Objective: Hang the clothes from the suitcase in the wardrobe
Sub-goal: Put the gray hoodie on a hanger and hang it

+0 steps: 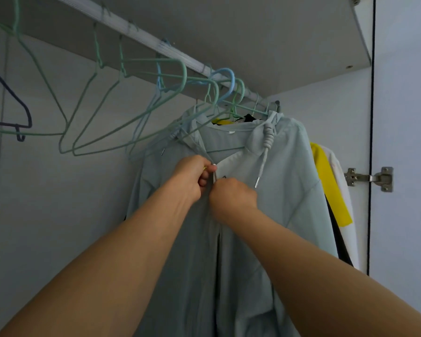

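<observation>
In the centre of the frame the pale green hooded jacket (284,166) already hangs from the wardrobe rail (141,36), and I see my left hand (192,177) pinching the zip top at its front edge while my right hand (232,194) is curled on the fabric just below. I judge the risk is a hard downward pull here, which could drag the jacket off its hanger or snag thin cloth in the zip. A sideways tug may also knock the empty green hangers (112,100) at the upper left against it.

Rail (141,35) carries hangers (131,98) and jacket (289,166).
</observation>
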`<state>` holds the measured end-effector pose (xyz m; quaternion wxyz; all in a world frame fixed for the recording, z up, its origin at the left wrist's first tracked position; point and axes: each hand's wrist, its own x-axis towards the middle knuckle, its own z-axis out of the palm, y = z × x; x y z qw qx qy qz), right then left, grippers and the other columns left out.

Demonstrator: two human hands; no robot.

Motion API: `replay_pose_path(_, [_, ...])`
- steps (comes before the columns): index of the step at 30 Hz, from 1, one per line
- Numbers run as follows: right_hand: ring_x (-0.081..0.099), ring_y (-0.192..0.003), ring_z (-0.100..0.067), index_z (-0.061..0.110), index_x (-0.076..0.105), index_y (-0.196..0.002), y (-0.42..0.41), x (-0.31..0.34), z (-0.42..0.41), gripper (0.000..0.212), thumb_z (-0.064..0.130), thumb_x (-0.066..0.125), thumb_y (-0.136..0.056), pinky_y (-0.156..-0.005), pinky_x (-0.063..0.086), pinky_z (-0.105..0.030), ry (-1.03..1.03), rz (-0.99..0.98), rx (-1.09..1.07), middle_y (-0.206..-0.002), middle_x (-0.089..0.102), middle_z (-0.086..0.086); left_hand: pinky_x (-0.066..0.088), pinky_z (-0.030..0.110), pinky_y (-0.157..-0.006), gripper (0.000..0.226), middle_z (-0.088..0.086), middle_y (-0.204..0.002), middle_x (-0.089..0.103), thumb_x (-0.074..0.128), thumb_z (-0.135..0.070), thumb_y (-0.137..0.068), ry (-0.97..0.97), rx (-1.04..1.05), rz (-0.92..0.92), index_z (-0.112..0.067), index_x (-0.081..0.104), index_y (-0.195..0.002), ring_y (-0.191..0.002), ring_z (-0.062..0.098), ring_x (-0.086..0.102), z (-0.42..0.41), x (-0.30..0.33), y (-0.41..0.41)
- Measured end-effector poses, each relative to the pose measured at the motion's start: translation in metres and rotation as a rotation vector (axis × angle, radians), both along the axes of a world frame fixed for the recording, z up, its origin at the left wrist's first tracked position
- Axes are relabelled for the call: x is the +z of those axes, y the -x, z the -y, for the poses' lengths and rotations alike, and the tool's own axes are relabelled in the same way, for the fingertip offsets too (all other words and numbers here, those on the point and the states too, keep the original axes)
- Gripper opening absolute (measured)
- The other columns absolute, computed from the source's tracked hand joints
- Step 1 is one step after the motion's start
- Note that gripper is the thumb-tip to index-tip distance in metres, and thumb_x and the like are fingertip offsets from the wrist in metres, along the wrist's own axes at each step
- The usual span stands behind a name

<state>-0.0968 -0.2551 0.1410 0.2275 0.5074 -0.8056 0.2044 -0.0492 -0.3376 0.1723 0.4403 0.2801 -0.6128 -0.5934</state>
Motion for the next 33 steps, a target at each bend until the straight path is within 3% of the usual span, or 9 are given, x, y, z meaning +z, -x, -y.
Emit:
replay_pose_path(11, [0.055,-0.118,-0.025,0.012,0.057,-0.120,-0.017,0.008,-0.004,0.030,0.010,0.036,-0.099,-0.085,0.041,-0.031,-0.007,0.011,0.018,-0.127,0.057,-0.008,0.015,0.004,-0.033,0.035,-0.005,-0.030,0.024,0.038,-0.006,-0.089,-0.104,0.003,-0.201,-0.013,0.041,-0.054,-0.023,0.009,0.017,0.008,0.010,-0.005])
replay_pose_path(14, [0.055,-0.118,-0.026,0.011,0.058,-0.121,-0.014,0.002,-0.005,0.030,0.010,0.038,-0.098,-0.085,0.043,-0.032,-0.047,0.014,0.008,-0.128,0.057,-0.008,0.015,0.009,-0.032,0.034,-0.007,-0.033,0.030,0.039,-0.012,-0.094,-0.069,-0.066,-0.125,-0.015,0.046,-0.060,-0.029,0.006,0.023,0.004,0.002,-0.010])
replay_pose_path(17, [0.053,-0.123,-0.030,0.008,0.056,-0.126,-0.007,-0.031,-0.008,0.033,0.009,0.042,-0.096,-0.094,0.045,-0.037,-0.198,0.074,0.009,-0.133,0.054,-0.012,0.020,0.014,-0.035,0.036,-0.007,-0.043,0.036,0.039,-0.020,-0.100,-0.012,-0.049,-0.004,-0.017,0.051,-0.066,-0.043,0.005,0.028,-0.002,-0.014,-0.017])
replay_pose_path(19, [0.052,-0.124,-0.032,0.005,0.054,-0.128,-0.006,-0.065,-0.010,0.034,0.010,0.048,-0.094,-0.097,0.045,-0.040,-0.337,0.109,0.036,-0.135,0.052,-0.014,0.022,0.013,-0.039,0.037,-0.008,-0.046,0.039,0.043,-0.025,-0.101,0.053,0.010,-0.015,-0.018,0.054,-0.067,-0.043,0.003,0.031,-0.005,-0.021,-0.019])
replay_pose_path(23, [0.063,-0.106,-0.030,0.000,0.065,-0.109,-0.010,-0.113,-0.013,0.025,0.013,0.053,-0.092,-0.087,0.050,-0.034,-0.683,0.151,0.111,-0.115,0.066,-0.017,0.025,0.017,-0.047,0.031,-0.009,-0.047,0.046,0.056,-0.029,-0.096,0.243,0.075,0.043,-0.018,0.060,-0.068,-0.042,0.002,0.037,-0.015,-0.038,-0.015])
replay_pose_path(26, [0.069,-0.081,-0.024,0.003,0.066,-0.101,-0.005,-0.100,-0.025,0.019,0.015,0.053,-0.092,-0.062,0.052,-0.023,-0.516,0.277,0.161,-0.091,0.068,-0.010,0.026,0.017,-0.047,0.027,-0.005,-0.058,0.047,0.057,-0.027,-0.096,0.263,0.016,0.139,-0.017,0.061,-0.071,-0.050,0.005,0.039,-0.028,-0.061,-0.007])
replay_pose_path(27, [0.069,-0.083,-0.025,0.003,0.065,-0.105,-0.004,-0.092,-0.032,0.021,0.015,0.053,-0.092,-0.060,0.051,-0.022,-0.423,0.268,0.168,-0.092,0.067,-0.011,0.027,0.017,-0.046,0.028,-0.005,-0.058,0.048,0.056,-0.025,-0.096,0.251,0.004,0.155,-0.016,0.061,-0.070,-0.050,0.005,0.039,-0.033,-0.070,-0.003])
replay_pose_path(31, [0.061,-0.111,-0.028,0.012,0.059,-0.123,0.013,-0.090,-0.073,0.031,0.021,0.050,-0.095,-0.084,0.049,-0.033,-0.220,-0.170,0.069,-0.122,0.062,-0.011,0.034,0.024,-0.055,0.028,0.000,-0.058,0.056,0.058,-0.014,-0.094,0.258,0.000,0.197,-0.016,0.058,-0.067,-0.060,0.014,0.048,-0.059,-0.110,0.012])
replay_pose_path(33, [0.060,-0.110,-0.029,0.015,0.059,-0.123,0.029,-0.114,-0.103,0.031,0.025,0.050,-0.095,-0.083,0.048,-0.034,-0.356,-0.166,0.107,-0.121,0.061,-0.010,0.040,0.026,-0.064,0.025,0.004,-0.071,0.060,0.060,-0.011,-0.092,0.256,-0.002,0.253,-0.017,0.059,-0.068,-0.071,0.017,0.054,-0.079,-0.143,0.023])
